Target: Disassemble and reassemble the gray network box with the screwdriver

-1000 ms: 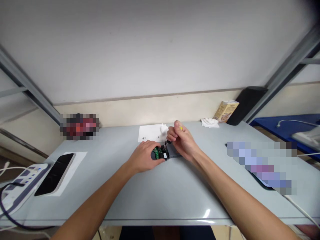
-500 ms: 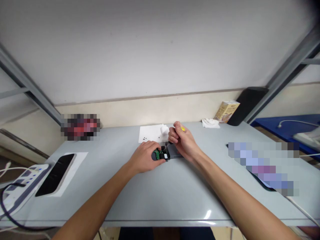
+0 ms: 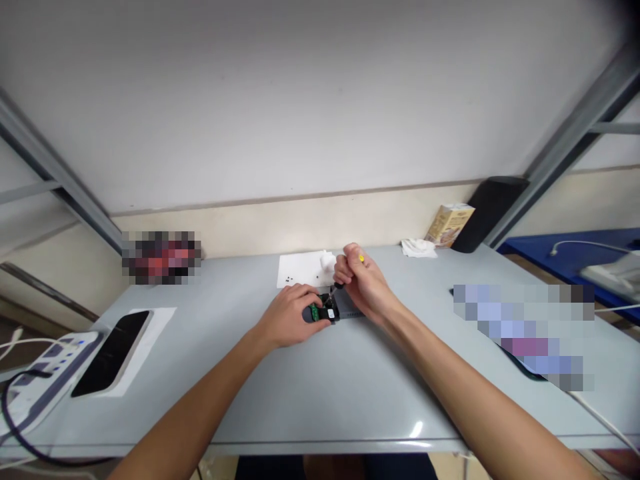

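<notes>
Pinching the left end of an opened grey device (image 3: 349, 305) between thumb and fingers of the left hand (image 3: 287, 317), thumb along the near edge, fingertips over the far edge. Closing the right hand (image 3: 365, 283) in a fist around a screwdriver (image 3: 339, 286), angled down and left into the dark interior, near a green circuit board (image 3: 315, 312). Resting the device on the grey table (image 3: 250, 387), well apart from the near edge, just on the near side of a white sheet (image 3: 300, 263).

Could, at a guess, skid off because of the slanted shaft, and scrape the board or jab the left fingertips just beside. Cannot tell whether seated in anything: tip too small and dark to make out. Might also swivel the device on the smooth tabletop if pressed hard, with visible bracing only at the left. Could scatter the tiny dark pieces (image 3: 288, 279) with a knock of the sheet, given no raised rim around it.
</notes>
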A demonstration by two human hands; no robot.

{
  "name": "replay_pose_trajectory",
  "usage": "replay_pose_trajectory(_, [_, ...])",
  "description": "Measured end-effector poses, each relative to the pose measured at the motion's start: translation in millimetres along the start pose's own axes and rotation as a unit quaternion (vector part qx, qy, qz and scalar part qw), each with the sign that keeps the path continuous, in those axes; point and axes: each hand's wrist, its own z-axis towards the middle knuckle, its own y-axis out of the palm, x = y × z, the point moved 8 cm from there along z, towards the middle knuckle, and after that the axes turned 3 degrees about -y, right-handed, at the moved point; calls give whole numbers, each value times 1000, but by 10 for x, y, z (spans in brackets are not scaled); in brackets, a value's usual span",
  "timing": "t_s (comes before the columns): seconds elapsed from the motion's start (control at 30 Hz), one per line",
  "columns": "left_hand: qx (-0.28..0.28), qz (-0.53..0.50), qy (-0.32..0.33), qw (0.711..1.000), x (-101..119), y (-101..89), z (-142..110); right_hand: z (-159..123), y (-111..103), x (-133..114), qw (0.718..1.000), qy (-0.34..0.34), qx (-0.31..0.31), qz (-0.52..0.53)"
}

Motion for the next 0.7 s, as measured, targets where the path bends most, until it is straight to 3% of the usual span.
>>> replay_pose_trajectory(0.17, [4,1,0,1000,6,-13,0,-29,48,30,998,45,-18,36])
replay_pose_trajectory(0.4, [-2,2,7,1000,21,-22,17,15,-67,10,1000,10,18,0])
replay_pose_trajectory(0.6, [3,-16,11,1000,11,-24,14,-9,-5,0,998,50,-36,-1])
replay_pose_trajectory(0.7, [4,-16,13,1000,7,-21,14,-22,-10,-7,999,41,-35,6])
